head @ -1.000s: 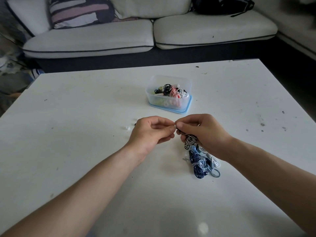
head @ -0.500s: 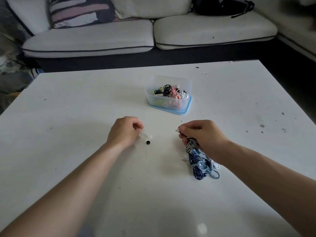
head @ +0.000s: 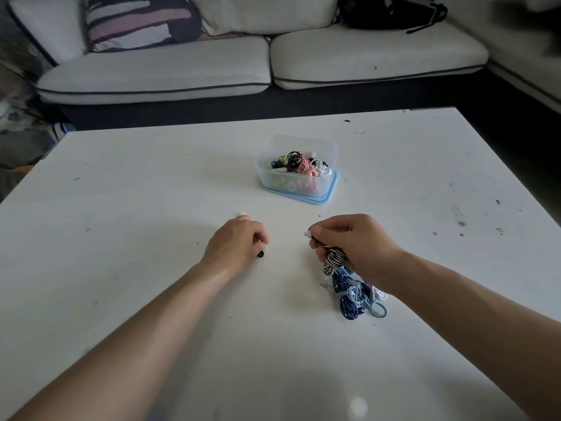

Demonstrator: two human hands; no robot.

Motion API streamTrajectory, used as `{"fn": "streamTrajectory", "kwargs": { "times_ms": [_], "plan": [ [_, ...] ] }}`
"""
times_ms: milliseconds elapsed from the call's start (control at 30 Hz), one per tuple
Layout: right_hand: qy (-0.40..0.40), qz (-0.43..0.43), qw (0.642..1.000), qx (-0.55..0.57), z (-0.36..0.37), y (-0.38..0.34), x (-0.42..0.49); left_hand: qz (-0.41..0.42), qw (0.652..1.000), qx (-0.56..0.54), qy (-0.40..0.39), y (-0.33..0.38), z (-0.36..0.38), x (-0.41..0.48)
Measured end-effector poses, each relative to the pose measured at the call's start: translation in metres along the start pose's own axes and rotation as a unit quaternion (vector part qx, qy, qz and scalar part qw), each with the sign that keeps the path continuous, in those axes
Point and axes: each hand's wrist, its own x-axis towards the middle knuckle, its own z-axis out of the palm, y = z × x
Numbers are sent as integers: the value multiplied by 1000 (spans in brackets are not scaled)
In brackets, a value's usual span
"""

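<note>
Hands parted since last check. Left hand (head: 235, 244) dropped to table (head: 121, 208), lower centre; grip curled at black bead (head: 260, 254), pinch unconfirmed. Right hand (head: 355, 244) pinches striped cord (head: 332, 261) tip, centre-right. Bead pickup for threading judged underway.

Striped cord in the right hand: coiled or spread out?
Coiled: the striped cord hangs as a tight bundle from the right hand, which grips it.
</note>
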Motion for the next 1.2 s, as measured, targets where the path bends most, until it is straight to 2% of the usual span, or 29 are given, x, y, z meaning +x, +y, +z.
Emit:
{"fn": "streamTrajectory", "kwargs": {
  "times_ms": [167, 300, 433, 533, 633, 700, 1000, 1200],
  "plan": [
    [-7, 0, 1000, 0, 1, -2, -2, -9, 999, -30, 17, 2, -6, 2],
    [-8, 1, 1000, 4, 1, -4, -3, -53, 981, -173, 64, 16, -22, -1],
    [-18, -11, 1000, 16, 3, -8, -6, -54, 917, -395, 0, 38, -35, -15],
    [-27, -36, 998, 39, 6, -11, -8, -64, 866, -494, -48, 49, -36, -24],
    [-17, -55, 997, 54, 9, -11, -9, -96, 799, -590, -65, 56, -36, -26],
    [-10, -61, 996, 62, 10, -11, -8, -105, 772, -623, -69, 59, -38, -28],
    [-22, -76, 994, 73, 7, -15, -9, -92, 738, -662, -97, 62, -44, -32],
    [-27, -81, 995, 55, 6, -14, -8, -86, 758, -640, -85, 64, -46, -34]
  ]
}}
